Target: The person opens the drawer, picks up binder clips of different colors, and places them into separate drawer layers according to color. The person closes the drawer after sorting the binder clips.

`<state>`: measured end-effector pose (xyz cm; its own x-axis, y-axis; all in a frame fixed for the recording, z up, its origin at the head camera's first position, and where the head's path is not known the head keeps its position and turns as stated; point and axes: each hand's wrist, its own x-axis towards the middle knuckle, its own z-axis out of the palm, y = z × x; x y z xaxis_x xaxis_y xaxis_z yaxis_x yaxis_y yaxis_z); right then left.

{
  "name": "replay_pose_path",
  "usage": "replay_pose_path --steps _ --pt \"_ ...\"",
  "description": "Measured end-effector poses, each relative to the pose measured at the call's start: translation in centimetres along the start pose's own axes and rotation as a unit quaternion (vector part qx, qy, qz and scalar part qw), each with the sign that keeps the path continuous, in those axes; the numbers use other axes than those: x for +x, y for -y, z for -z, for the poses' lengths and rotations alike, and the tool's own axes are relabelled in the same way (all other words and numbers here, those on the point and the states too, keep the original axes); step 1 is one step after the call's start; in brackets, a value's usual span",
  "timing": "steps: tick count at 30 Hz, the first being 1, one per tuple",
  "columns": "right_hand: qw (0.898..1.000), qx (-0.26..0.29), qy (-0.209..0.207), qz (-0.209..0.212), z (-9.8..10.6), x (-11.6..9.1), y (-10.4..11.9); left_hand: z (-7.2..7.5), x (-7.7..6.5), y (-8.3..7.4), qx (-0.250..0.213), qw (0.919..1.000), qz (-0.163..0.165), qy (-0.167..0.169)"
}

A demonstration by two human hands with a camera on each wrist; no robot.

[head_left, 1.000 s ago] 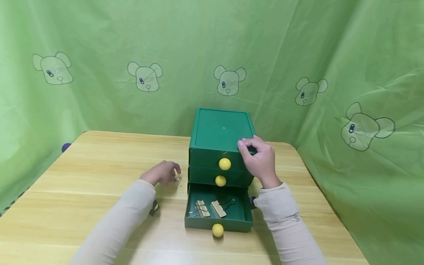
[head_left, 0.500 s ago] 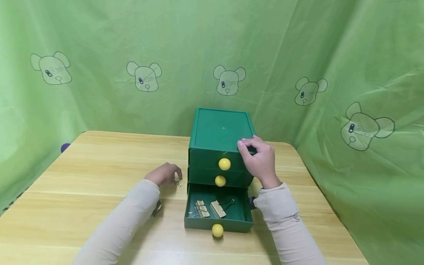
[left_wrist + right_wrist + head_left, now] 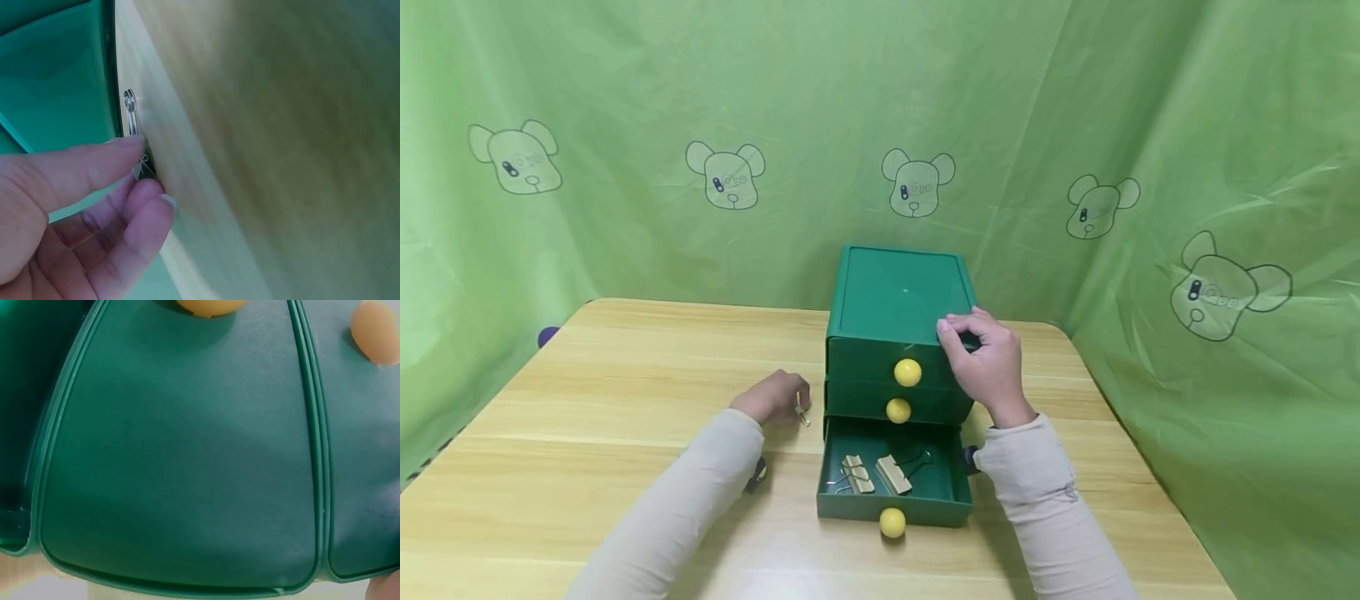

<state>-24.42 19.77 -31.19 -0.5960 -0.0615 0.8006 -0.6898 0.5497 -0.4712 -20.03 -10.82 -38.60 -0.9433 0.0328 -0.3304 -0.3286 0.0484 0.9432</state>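
Note:
My left hand (image 3: 775, 395) pinches a small binder clip (image 3: 802, 414) between thumb and fingers, just left of a green drawer cabinet (image 3: 906, 287). In the left wrist view, the clip's silver wire handles (image 3: 132, 112) stick out past the thumb, close over the tabletop; the fingers partly hide its body. My right hand (image 3: 992, 358) grips the cabinet's top front right corner, with fingers curled at the edge. The bottom drawer (image 3: 940, 475) is pulled out. Inside lie two tan binder clips, one on the left (image 3: 859, 473) and another (image 3: 893, 474) near the middle.
Two upper drawers are closed, with yellow round knobs (image 3: 907, 372) on their fronts. A third knob (image 3: 892, 522) is on the pulled-out drawer. The wooden table (image 3: 625, 375) extends to both sides. Green curtains (image 3: 820, 100) with bear drawings hang behind and at the sides.
My left hand has moved slightly right toward the cabinet and has taken hold of the binder clip, which has tilted a little. The right hand and the drawer have stayed put.

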Motion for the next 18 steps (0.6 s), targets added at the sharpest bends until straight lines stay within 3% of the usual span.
replay_pose_path --steps 2,4,8,9,13,18 --pt "1.000 0.000 0.000 0.000 0.0 0.0 0.0 0.9 -1.6 0.1 -0.062 0.9960 -0.052 0.037" --pt "1.000 0.003 0.001 -0.002 0.0 0.0 0.3 1.2 -2.8 -0.3 -0.074 0.9954 -0.043 0.043" --pt "1.000 0.006 0.002 -0.007 0.0 0.0 0.3 0.3 -3.2 -1.7 0.017 0.9994 0.018 0.023" --pt "1.000 0.007 0.003 -0.008 0.0 0.0 0.3 0.3 -3.3 -1.8 0.020 0.9992 0.026 0.021" --pt "1.000 0.000 0.006 -0.009 0.1 -0.1 0.1 0.8 -3.7 -1.1 -0.011 0.9987 -0.014 0.048" --pt "1.000 -0.001 0.006 -0.008 0.1 -0.1 0.0 0.9 -3.3 -0.7 0.007 0.9991 0.012 0.040"
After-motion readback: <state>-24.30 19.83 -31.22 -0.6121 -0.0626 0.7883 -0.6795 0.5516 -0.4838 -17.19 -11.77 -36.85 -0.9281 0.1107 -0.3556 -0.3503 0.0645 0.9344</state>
